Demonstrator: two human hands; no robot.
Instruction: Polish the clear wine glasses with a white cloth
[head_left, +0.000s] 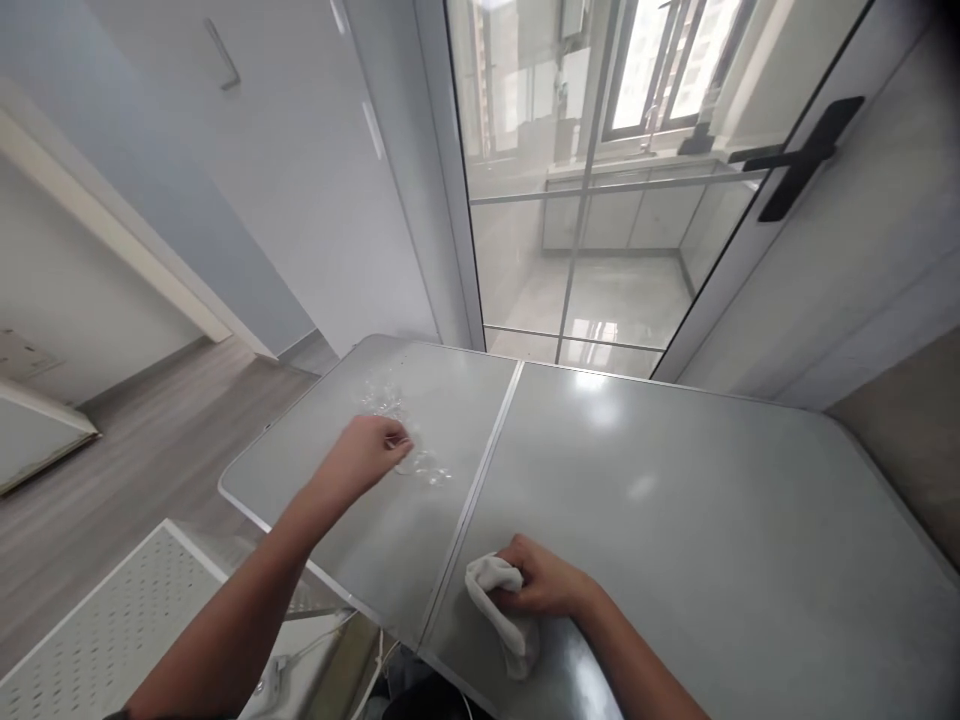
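A crumpled white cloth [517, 640] is bunched in my right hand [551, 580], whose fingers are closed on it. It hangs against the near part of the grey folding table [637, 540], just right of the centre seam. My left hand [371, 447] is over the table's left half with fingertips drawn together. What is between them, if anything, I cannot make out. Around that hand lie clear, glinting patches [431, 470], either water or thin clear plastic; I cannot tell which.
A metal seam [480, 485] divides the tabletop. Behind it stands a glass door [577, 250] with a black handle [810, 160]. White cabinet doors [300, 150] rise at the back left. A perforated white panel [112, 620] and a cable [322, 640] are at the lower left.
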